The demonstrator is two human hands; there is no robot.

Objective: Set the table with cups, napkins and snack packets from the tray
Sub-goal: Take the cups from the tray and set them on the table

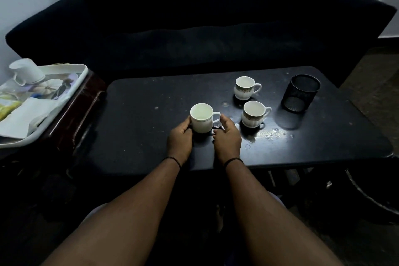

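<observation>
- Two hands at the plain white mug (201, 117), upright near the table's (133, 114) front edge: left hand (180, 138) fingers cupping its side; right hand (226, 138) fingers loosely curled beside the handle, contact unclear.
- Two patterned cups (245, 87) toward the far right.
- One mesh holder (301, 93).
- One tray (83, 71): one tipped mug (27, 71), napkins (26, 114).

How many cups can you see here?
4. A plain white cup stands on the table between both hands, two patterned cups stand to its right, and one cup lies tipped on the tray. Others could be hidden there.

Dim home living room; dark sofa (194, 28) behind low coffee table (151, 147)
</observation>
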